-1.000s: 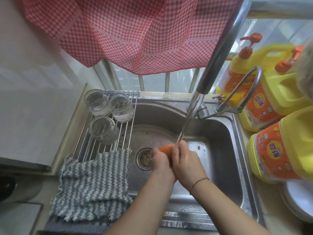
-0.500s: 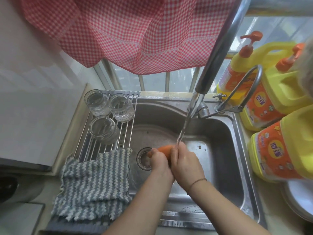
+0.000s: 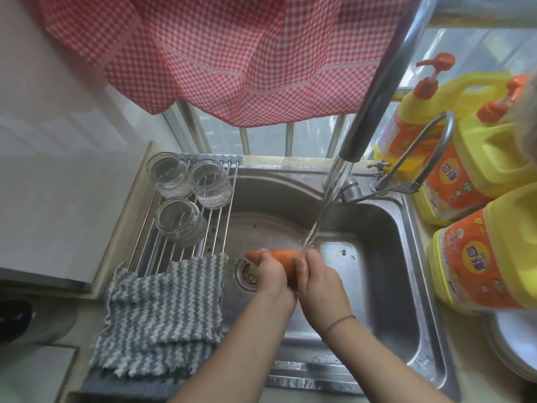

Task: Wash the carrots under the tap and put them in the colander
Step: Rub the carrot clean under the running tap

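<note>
An orange carrot (image 3: 283,258) lies across the middle of the steel sink (image 3: 377,228), held over the drain. My left hand (image 3: 268,274) grips its left part, with the tip poking out past my fingers. My right hand (image 3: 318,279) grips its right part. Water runs from the tap (image 3: 374,94) in a slanted stream and lands on the carrot by my right fingers. No colander shows in the head view.
A roll-up rack (image 3: 220,216) over the sink's left side carries three glass jars (image 3: 180,219) and a folded grey striped cloth (image 3: 162,312). Yellow detergent jugs (image 3: 494,257) crowd the right counter. A white dish (image 3: 514,347) sits at the lower right. A red checked curtain (image 3: 232,53) hangs above.
My left hand has slid along the carrot, so more of its tip shows at the left. Both hands stay under the stream.
</note>
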Action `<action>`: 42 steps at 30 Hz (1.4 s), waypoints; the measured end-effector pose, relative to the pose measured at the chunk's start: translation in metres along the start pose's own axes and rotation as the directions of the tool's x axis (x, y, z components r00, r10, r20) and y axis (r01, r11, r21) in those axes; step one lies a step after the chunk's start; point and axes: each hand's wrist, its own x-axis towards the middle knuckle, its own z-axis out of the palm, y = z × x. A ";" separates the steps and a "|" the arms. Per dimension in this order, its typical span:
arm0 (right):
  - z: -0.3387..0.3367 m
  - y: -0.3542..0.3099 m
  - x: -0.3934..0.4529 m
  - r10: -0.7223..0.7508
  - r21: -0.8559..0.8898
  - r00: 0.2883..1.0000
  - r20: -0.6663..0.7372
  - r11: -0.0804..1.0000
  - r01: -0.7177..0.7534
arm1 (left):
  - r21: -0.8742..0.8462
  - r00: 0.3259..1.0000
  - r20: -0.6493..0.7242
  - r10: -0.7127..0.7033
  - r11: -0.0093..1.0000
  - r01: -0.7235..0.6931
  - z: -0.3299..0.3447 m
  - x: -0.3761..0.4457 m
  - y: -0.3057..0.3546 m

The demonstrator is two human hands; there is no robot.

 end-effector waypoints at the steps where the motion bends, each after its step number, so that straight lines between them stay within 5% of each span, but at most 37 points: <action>1: -0.004 0.004 -0.002 -0.065 -0.013 0.997 0.045 0.998 0.066 | -0.003 1.000 0.019 -0.023 1.000 0.023 -0.002 0.000 0.002; 5: -0.021 0.017 0.003 -0.204 -0.243 0.951 0.233 0.934 0.260 | 0.008 0.982 0.111 -0.151 0.989 0.151 -0.011 0.000 0.004; 8: -0.025 0.025 0.004 -0.375 -0.284 0.909 0.180 0.865 0.413 | 0.073 0.953 0.201 -0.226 0.974 0.215 -0.017 0.004 0.005; 14: -0.029 0.036 -0.005 -0.318 -0.109 0.947 0.044 0.941 0.321 | 0.205 0.905 0.257 -0.338 0.935 0.290 -0.015 0.007 -0.003; 19: -0.044 0.036 0.008 -0.251 -0.229 0.967 0.038 0.940 0.252 | 0.043 0.873 0.309 -0.377 0.922 0.384 -0.020 0.014 -0.011; 23: -0.044 0.035 0.010 -0.357 -0.320 0.929 -0.098 0.895 0.310 | -0.051 0.843 0.399 -0.360 0.910 0.412 -0.018 0.007 -0.015; 25: -0.043 0.035 0.009 -0.380 -0.186 0.912 -0.154 0.918 0.351 | -0.020 0.790 0.486 -0.375 0.899 0.438 -0.016 0.002 -0.014; 28: -0.050 0.042 0.018 -0.397 0.101 0.917 0.034 0.914 0.392 | 0.093 0.701 0.580 -0.416 0.888 0.450 -0.013 0.001 -0.012; 30: -0.054 0.045 0.025 -0.419 0.061 0.872 0.251 0.906 0.418 | 0.155 0.692 0.564 -0.452 0.880 0.449 -0.012 0.000 -0.012; 32: -0.055 0.045 0.032 -0.330 0.101 0.865 0.378 0.943 0.316 | 0.312 0.720 0.523 -0.456 0.888 0.337 -0.013 -0.002 -0.011; 34: -0.055 0.046 0.038 -0.269 0.187 0.894 0.357 0.959 0.214 | 0.518 0.769 0.471 -0.433 0.841 0.156 -0.019 -0.003 -0.009; 35: -0.053 0.047 0.040 -0.261 0.189 0.908 0.327 0.960 0.207 | 0.601 0.820 0.437 -0.368 0.799 0.038 -0.022 -0.003 -0.008; 37: -0.048 0.046 0.040 -0.263 0.202 0.916 0.301 0.957 0.209 | 0.678 0.930 0.368 -0.017 0.689 -0.256 -0.032 0.003 -0.011; 39: -0.040 0.045 0.036 -0.286 0.101 0.922 0.260 0.958 0.269 | 0.550 0.798 0.438 0.415 0.578 -0.603 -0.038 0.007 -0.014; 42: -0.032 0.042 0.030 -0.233 -0.089 0.963 0.134 0.965 0.246 | 0.431 0.525 0.628 0.574 0.306 -0.849 -0.041 0.009 -0.008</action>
